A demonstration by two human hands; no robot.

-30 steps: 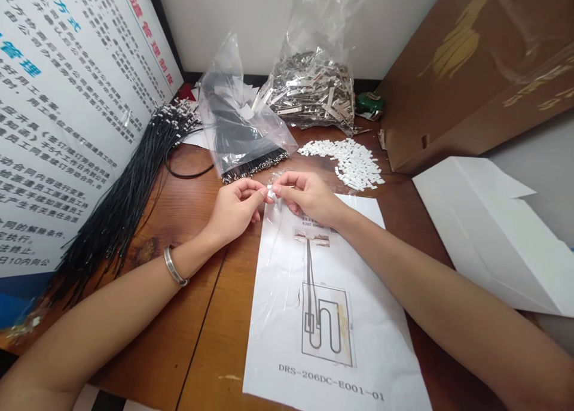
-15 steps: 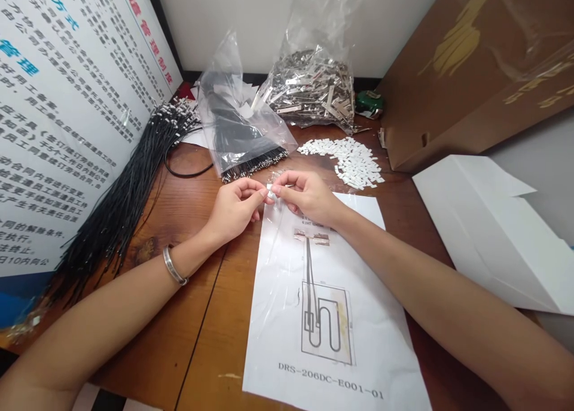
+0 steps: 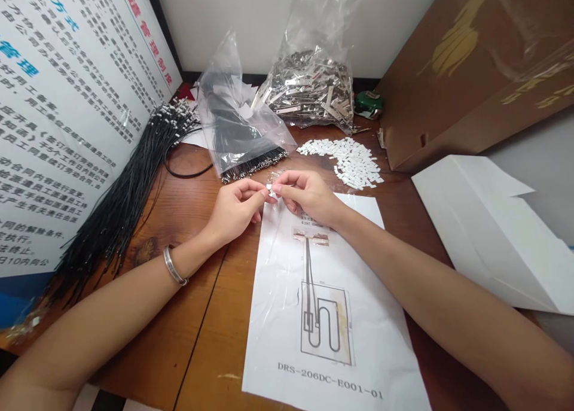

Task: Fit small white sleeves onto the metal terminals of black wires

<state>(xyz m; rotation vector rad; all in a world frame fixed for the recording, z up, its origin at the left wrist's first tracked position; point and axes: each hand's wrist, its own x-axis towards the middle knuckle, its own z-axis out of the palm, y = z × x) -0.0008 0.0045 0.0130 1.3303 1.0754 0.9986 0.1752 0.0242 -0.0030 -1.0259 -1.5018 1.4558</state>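
My left hand (image 3: 237, 210) and my right hand (image 3: 314, 198) meet over the top of a printed drawing sheet (image 3: 278, 339). Both are closed in a pinch, fingertips nearly touching, on a small white piece (image 3: 270, 188) between them. Fingers cover most of it, so its exact shape is hidden. Just beyond and to the right lies a pile of similar small white pieces (image 3: 354, 163). Behind my left hand, a clear bag (image 3: 242, 124) holds black cables whose metal tips (image 3: 255, 164) point toward me.
A bundle of black cables (image 3: 130, 201) with white ends leans along the printed board (image 3: 67, 130) at left. At the back stands a clear bag of flat metal strips (image 3: 309, 91), beside a green object (image 3: 369, 104). A brown box (image 3: 466, 82) and a white carton (image 3: 488, 231) occupy the right.
The hands stay almost in place; the fingertips shift slightly on the small white piece, and less of it shows now.
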